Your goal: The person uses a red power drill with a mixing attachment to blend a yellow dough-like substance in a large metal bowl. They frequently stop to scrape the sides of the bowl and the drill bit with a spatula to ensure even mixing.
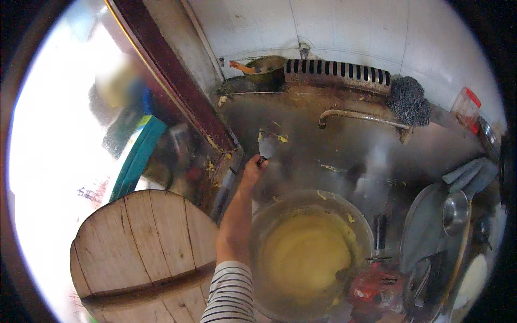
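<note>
My left hand (254, 169) reaches over the far metal counter from a black-and-white striped sleeve. Its fingers are closed round the dark handle of a small scraper (266, 146). The pale, flat blade points away from me, with yellow scraps beside its tip. Nearer, to the right of my forearm, stands a wide metal basin (362, 220) holding a thick yellow mixture (304, 253). A red power tool (377, 290) with a black upright part sits over the basin's near right rim. My right hand is out of sight.
A round wooden lid (151, 237) is at the near left. A bent metal pipe (363, 115), a grey scouring pad (409, 101), a slotted metal cover (338, 74) and a bowl (265, 71) line the back. Pans and a steel ladle (455, 212) lie at the right. Dark red post (177, 75).
</note>
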